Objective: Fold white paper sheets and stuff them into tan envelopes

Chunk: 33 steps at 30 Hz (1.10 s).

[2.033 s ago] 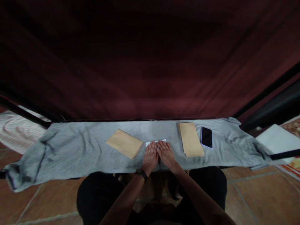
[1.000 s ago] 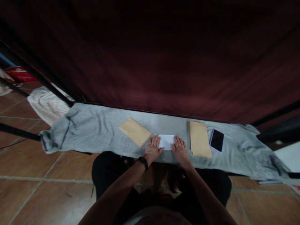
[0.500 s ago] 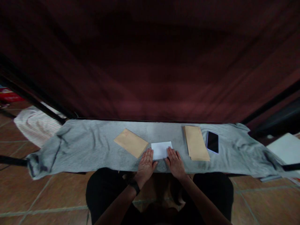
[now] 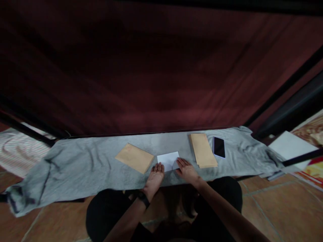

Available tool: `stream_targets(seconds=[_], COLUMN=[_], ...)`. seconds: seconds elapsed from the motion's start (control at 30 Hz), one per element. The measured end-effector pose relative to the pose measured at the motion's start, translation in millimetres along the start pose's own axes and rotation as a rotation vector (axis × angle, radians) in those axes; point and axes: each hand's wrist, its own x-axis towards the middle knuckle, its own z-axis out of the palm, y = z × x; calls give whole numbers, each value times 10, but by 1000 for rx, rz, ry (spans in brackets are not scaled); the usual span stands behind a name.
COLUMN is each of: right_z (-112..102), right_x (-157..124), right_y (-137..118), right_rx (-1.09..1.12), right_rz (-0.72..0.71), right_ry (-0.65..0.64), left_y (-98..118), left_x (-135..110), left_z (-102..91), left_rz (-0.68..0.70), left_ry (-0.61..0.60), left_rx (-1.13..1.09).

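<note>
A white folded-looking sheet of paper lies on the grey cloth between my two hands. My left hand, with a dark band on its wrist, is open, its side turned up and its fingertips at the paper's lower left edge. On the opposite side, the fingers of my right hand are closed on the paper's right edge, where a shaded corner shows. A brown envelope lies slanted just left of my left hand. To the right of my right hand is a stack of brown envelopes.
A phone with a purple edge lies right of the stack. The grey cloth covers a long narrow surface, wrinkled at both ends. Behind it rises a dark red panel. My knees are at the front edge.
My left hand has rolled from lying flat to palm partly up. My right fingers have drawn in on the paper's right edge. The view has turned slightly to the right.
</note>
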Motion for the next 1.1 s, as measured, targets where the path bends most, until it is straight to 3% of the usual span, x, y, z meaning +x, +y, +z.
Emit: stream_targets(seconds=[0.17, 0.4, 0.57, 0.7, 0.8, 0.93, 1.1], right_z=[-147, -255, -396, -478, -460, -364, -171], right_x=[98, 135, 122, 184, 290, 415, 416], right_y=[8, -39, 23, 103, 135, 119, -106], right_rx=[0, 86, 225, 335, 384, 390, 370], right_rz=[-20, -16, 36, 195, 298, 382, 348], right_ry=[-103, -106, -55, 30, 76, 117, 171], left_y=[4, 10, -61, -139, -128, 7, 141], left_x=[76, 76, 122, 267, 368, 363, 290], left_z=[-119, -340, -590, -704, -647, -454, -302], left_rz=[20, -31, -144, -285, -416, -562, -692], left_ry=[-21, -5, 83, 172, 202, 140, 82], left_rx=[-34, -206, -469, -760, -960, -1116, -1133])
